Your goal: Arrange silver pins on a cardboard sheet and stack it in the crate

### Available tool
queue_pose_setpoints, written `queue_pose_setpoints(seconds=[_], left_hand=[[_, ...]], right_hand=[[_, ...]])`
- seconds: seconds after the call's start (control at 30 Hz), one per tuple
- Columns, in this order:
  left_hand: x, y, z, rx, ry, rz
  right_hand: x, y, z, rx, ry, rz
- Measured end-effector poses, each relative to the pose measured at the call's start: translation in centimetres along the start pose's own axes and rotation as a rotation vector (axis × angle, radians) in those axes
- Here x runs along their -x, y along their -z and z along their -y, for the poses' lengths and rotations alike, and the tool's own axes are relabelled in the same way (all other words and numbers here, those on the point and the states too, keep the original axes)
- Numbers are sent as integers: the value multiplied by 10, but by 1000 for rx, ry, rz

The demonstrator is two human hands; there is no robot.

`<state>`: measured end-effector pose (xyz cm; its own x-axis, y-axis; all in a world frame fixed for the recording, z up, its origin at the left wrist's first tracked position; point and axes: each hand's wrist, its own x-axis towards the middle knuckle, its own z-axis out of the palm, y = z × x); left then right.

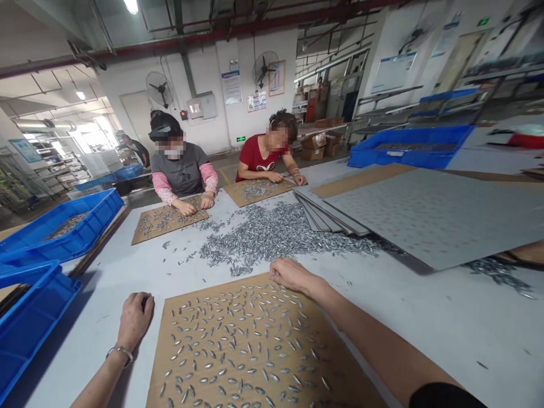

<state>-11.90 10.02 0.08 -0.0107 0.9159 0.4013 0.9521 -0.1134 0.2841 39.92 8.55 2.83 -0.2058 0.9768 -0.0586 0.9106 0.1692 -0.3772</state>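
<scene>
A brown board (199, 391) lies in front of me, covered with several small silver metal pieces set in its holes. My left hand (135, 318) rests on the white table just left of the board, fingers curled into a loose fist. My right hand (291, 273) lies at the board's far edge, fingers curled down at the rim; what they hold, if anything, is hidden. Beyond it a big loose heap of the same metal pieces (272, 232) spreads over the table.
Two people sit across the table, hands on their own brown boards (168, 220) (257, 190). A stack of grey perforated sheets (425, 212) lies at right. Blue bins stand at left (63, 226) (29, 317) and far right (410, 144).
</scene>
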Motion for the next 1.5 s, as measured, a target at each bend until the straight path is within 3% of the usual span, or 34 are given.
queue_pose_setpoints(seconds=[0.17,0.4,0.6,1.1,1.27,1.5], left_hand=[[-1,0,0,-4,4,3],[-2,-1,1,-4,-7,-4],[-3,-2,2,-33,-11,-12],[-2,-3,3,-59,-33,-13],[-2,-4,2,-64,-27,-5],[-3,-4,1,-59,-29,0]], right_hand=[[6,6,0,-34,-16,5],[38,26,-26,-14,-123,-66],[60,10,-27,8,-149,-20],[53,3,-23,-54,-165,-4],[70,11,-22,-94,-164,-54],[95,-1,-11,-137,-192,24]])
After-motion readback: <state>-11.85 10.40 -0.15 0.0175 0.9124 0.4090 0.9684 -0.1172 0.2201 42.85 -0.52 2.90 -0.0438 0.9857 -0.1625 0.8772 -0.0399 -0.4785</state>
